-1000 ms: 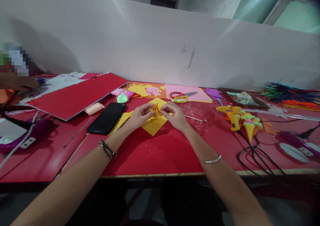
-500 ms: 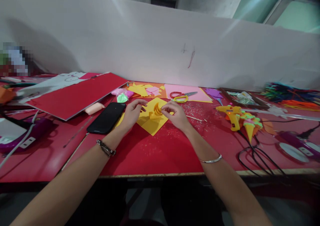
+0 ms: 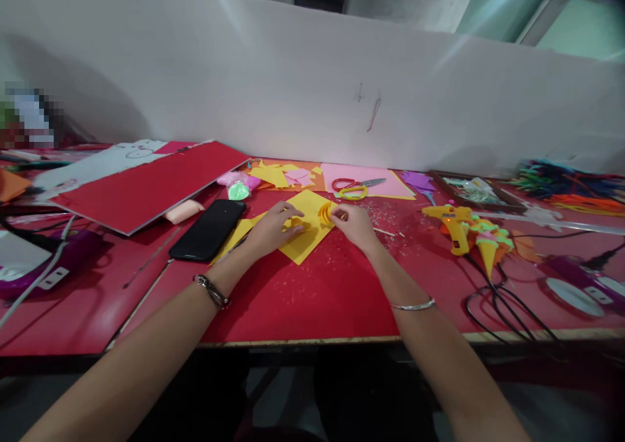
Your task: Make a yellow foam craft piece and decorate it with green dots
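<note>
Your curled yellow paper piece (image 3: 325, 213) is above the right corner of the square yellow sheet (image 3: 305, 250), its layers bowed into loose arcs. Your right hand (image 3: 355, 226) pinches it between thumb and fingertips at its right side. Your left hand (image 3: 276, 228) is over the sheet's left part, fingers parted and unclenched; you can't tell from this view whether they touch the paper below.

Left of the sheet you have a black phone (image 3: 209, 230), and farther left, behind it, a red board (image 3: 151, 185). Beyond the sheet, toward its right, scissors (image 3: 356, 189) with red and yellow handles lie on pink paper (image 3: 378, 174). Well to the sheet's right are a yellow glue gun (image 3: 452, 222) and, touching or just beside it, a decorated yellow cone (image 3: 487, 254).
</note>
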`<state>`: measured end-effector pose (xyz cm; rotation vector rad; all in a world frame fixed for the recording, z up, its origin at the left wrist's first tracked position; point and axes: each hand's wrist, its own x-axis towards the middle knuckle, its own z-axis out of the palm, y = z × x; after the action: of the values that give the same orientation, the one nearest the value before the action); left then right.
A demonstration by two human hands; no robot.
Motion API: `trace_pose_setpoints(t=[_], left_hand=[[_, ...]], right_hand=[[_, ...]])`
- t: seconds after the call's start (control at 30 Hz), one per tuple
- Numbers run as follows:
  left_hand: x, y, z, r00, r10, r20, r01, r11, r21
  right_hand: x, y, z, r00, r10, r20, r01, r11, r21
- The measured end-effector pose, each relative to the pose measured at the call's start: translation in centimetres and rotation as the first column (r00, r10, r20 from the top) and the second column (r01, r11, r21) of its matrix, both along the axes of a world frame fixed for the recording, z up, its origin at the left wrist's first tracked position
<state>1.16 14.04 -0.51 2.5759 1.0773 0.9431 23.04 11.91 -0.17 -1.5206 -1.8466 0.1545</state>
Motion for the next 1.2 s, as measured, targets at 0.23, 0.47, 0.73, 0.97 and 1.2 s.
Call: trace_pose_setpoints(t=[0.23,0.47,0.73,0.97,1.2], left_hand=[[0.1,-0.4,0.6,0.998,0.001,-0.065,0.002,0.998,0.058],[-0.5,0.5,0.2,1.000,0.001,0.002,-0.001,1.000,-0.005],[-0.5,0.2,0.8,0.911,-0.099,0.400,0.163,0.978,-0.131],[0.3,-0.7,1.2,0.896,-0.052,0.440,0.129,0.981,-0.146],[0.6,-1.0,1.3,0.890,-0.017,0.455,0.075,0.991,-0.109]], right_hand=[[-0.1,-0.1,-0.3,0.996,0.079,0.046,-0.078,0.996,-0.033],[-0.5,-0.4,0.5,1.000,0.008,0.003,-0.008,0.999,0.038],[-3.1,-2.3,2.3,0.905,0.277,-0.323,-0.245,0.960,0.137],[-4.4,-2.9,1.9,0.821,0.459,-0.340,-0.474,0.879,0.042],[-4.4,-2.3,1.4,0.768,0.425,-0.479,-0.442,0.893,0.085]])
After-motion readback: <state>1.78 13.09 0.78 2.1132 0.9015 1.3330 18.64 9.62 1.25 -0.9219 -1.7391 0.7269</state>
